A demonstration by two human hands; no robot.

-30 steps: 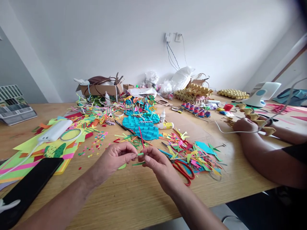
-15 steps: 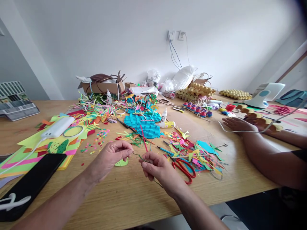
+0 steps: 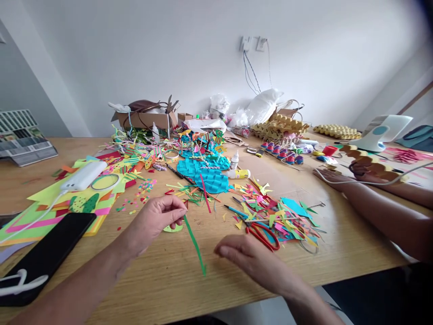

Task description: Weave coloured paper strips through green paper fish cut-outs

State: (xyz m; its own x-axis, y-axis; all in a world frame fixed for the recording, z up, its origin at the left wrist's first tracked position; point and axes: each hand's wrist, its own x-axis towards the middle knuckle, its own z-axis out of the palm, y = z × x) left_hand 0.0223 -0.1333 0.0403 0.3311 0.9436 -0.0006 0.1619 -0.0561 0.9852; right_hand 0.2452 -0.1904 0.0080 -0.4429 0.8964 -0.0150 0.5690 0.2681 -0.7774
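My left hand (image 3: pixel 165 215) pinches the upper end of a narrow green paper strip (image 3: pixel 194 241) between thumb and fingertips. The strip slants down to the right, its lower end slightly curled and unheld. To the right of that end is my right hand (image 3: pixel 241 257), fingers curled together and nothing visible in them. A light-green paper piece (image 3: pixel 174 229) lies just behind my left fingertips. Beyond the hands, a red paper strip (image 3: pixel 205 194) lies partly across a blue woven paper form (image 3: pixel 211 180). Red-handled scissors (image 3: pixel 265 237) rest behind my right hand, partly under paper scraps (image 3: pixel 277 216).
Left lie a black phone (image 3: pixel 50 253), a white power bank (image 3: pixel 84 176) and coloured paper sheets (image 3: pixel 20 225). Glue bottles (image 3: pixel 234 160) stand mid-table. Another person's arm (image 3: pixel 368 205) rests at right near egg-carton pieces (image 3: pixel 367 162). A box (image 3: pixel 145 121) is by the wall.
My right hand has let go of the green strip and moved right and slightly down. The strip now hangs from my left hand, which stays in nearly the same place.
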